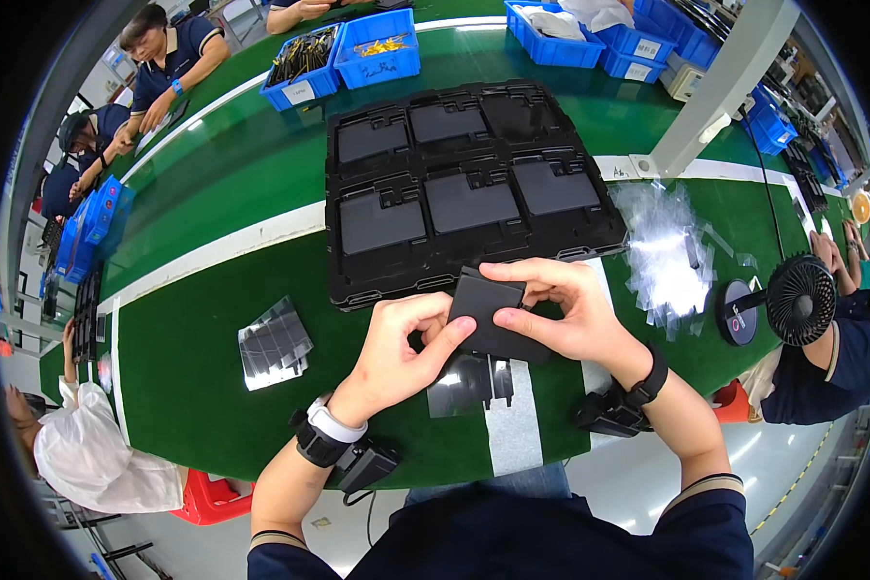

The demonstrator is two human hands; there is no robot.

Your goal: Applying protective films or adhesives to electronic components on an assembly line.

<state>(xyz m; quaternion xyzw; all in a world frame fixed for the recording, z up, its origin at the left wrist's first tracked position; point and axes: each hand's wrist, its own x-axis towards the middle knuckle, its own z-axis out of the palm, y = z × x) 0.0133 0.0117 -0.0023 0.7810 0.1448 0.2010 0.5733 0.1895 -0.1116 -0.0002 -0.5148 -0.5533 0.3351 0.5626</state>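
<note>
Both my hands hold a flat black rectangular part (498, 327) above the near part of the table. My left hand (411, 348) pinches its left edge between thumb and bent fingers. With my right hand (570, 314), I grip its upper right side, thumb lying on the dark face. Just beyond is a black plastic tray (474, 159) with several pockets, most holding flat dark grey pieces (382, 217). The far right pocket (524, 114) looks like bare tray. Below the held part lies a clear film sheet (459, 389), partly hidden by my hands.
A small stack of clear film (275, 343) lies left, a heap of clear strips (667, 256) right. A black fan (800, 300) and a grey post (725, 87) stand at right. Blue bins (377, 48) line the far side. Co-workers sit around the green table (203, 411).
</note>
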